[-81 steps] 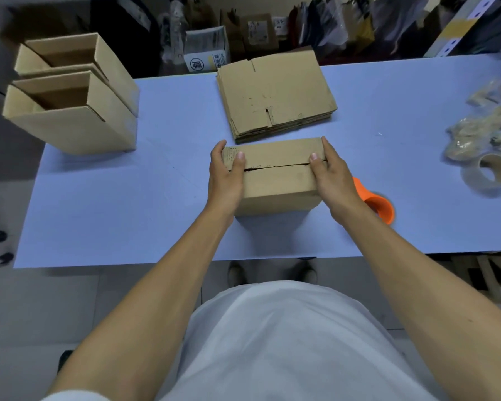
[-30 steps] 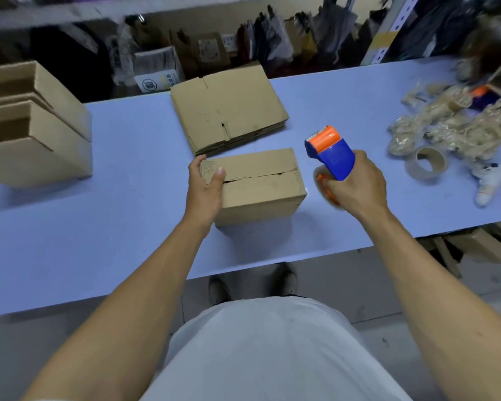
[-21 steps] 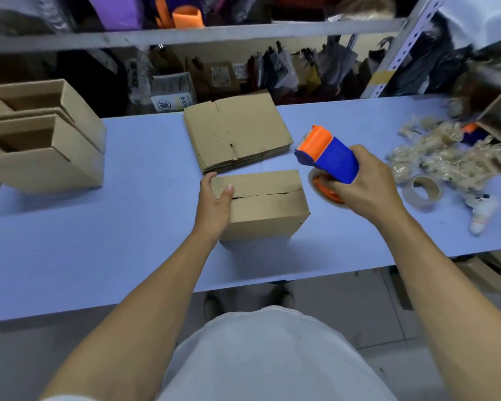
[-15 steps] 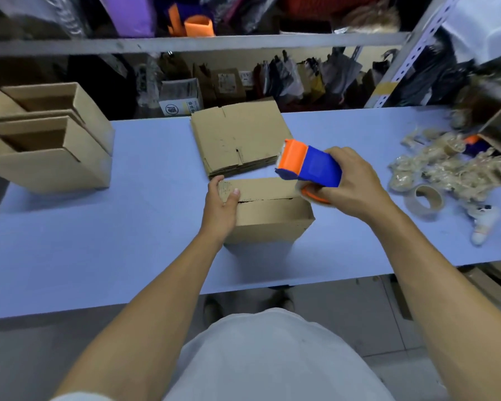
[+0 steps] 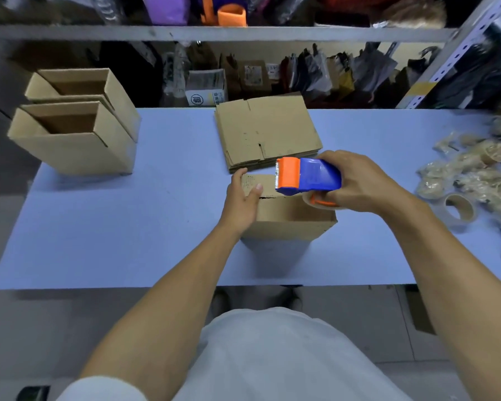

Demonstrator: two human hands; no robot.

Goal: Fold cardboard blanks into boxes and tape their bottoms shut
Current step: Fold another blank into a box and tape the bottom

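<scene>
A folded cardboard box (image 5: 289, 221) stands on the blue table (image 5: 128, 227), its bottom flaps shut and facing up. My left hand (image 5: 242, 199) grips its left end, thumb pressing on the flaps near the seam. My right hand (image 5: 359, 183) holds a blue and orange tape dispenser (image 5: 307, 176) over the top of the box, its orange toothed end pointing left toward my left thumb. Whether the dispenser touches the flaps is hidden. A stack of flat cardboard blanks (image 5: 266, 131) lies just behind the box.
Two folded boxes (image 5: 75, 134) with open tops stand at the table's far left. At the right edge lie a roll of tape (image 5: 459, 211) and a heap of crumpled used tape (image 5: 469, 172). Cluttered shelves run behind the table.
My right hand left the box, picked up the tape dispenser from the table at the right and carried it left over the box top. My left hand stayed on the box.
</scene>
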